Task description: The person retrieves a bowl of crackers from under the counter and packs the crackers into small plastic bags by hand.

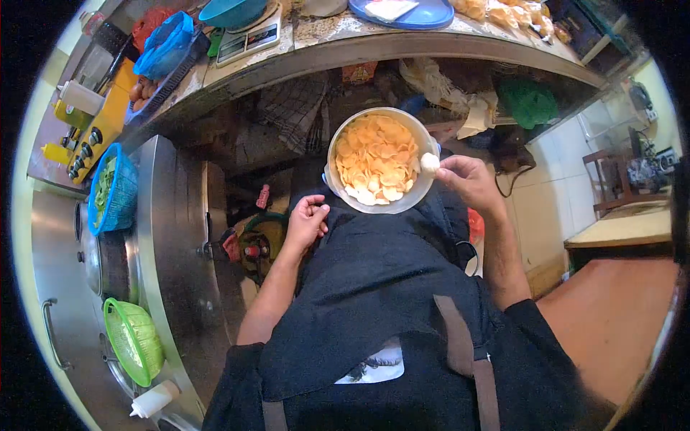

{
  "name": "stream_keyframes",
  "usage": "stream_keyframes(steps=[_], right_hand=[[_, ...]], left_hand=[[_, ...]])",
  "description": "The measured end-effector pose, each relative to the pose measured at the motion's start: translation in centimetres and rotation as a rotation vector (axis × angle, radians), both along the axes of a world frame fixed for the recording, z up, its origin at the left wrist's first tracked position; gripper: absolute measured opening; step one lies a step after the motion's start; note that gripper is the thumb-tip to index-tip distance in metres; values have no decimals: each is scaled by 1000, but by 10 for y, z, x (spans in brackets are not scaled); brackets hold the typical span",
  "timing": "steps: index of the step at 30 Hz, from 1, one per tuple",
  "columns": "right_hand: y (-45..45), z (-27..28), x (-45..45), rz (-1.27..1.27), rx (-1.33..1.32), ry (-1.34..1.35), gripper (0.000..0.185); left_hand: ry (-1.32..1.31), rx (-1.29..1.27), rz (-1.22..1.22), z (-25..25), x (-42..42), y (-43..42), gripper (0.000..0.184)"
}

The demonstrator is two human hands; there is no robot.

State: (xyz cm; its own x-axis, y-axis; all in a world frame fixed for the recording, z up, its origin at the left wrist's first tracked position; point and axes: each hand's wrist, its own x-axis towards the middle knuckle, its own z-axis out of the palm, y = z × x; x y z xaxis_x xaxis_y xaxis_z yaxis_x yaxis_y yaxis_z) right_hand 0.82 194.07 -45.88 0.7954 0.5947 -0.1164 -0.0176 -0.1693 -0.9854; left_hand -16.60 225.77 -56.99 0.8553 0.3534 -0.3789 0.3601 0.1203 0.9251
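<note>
A pale metal pot full of thin orange-yellow slices sits at my lap, against my dark apron. Several slices near its front edge look whiter. At the pot's right rim, my right hand pinches a small whitish rounded piece between thumb and fingertips; its exact kind is unclear. My left hand is by the pot's lower left side, apart from it, fingers curled loosely inward. Nothing shows in that hand.
Ahead is a counter with a scale, a blue plate and bagged yellow-orange food. On the left stand a blue basket of greens, a green colander and a squeeze bottle.
</note>
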Motion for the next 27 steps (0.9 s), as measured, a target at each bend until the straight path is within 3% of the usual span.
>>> stream_keyframes(steps=[4, 7, 10, 14, 15, 19, 22, 27], right_hand=[[23, -24, 11, 22, -347, -290, 25], [50, -40, 5, -73, -536, -614, 28], [73, -44, -9, 40, -790, -551, 28], [87, -78, -24, 360, -982, -673, 29], [89, -89, -28, 274, -974, -701, 22], [85, -105, -19, 283, -935, -764, 35], [89, -94, -20, 276, -961, -655, 40], [91, -113, -14, 228, -901, -684, 38]], left_hand=[[44, 106, -51, -13, 11, 0, 31], [-5, 31, -17, -16, 8, 2, 29], [-49, 32, 34, -25, 1, 2, 25], [-80, 64, 26, -24, -3, 0, 23], [-75, 60, 23, -24, -3, 0, 23], [-59, 59, 34, -18, -1, 0, 21], [-79, 46, 30, -16, 0, 0, 20], [-50, -30, 30, -12, 2, 2, 20]])
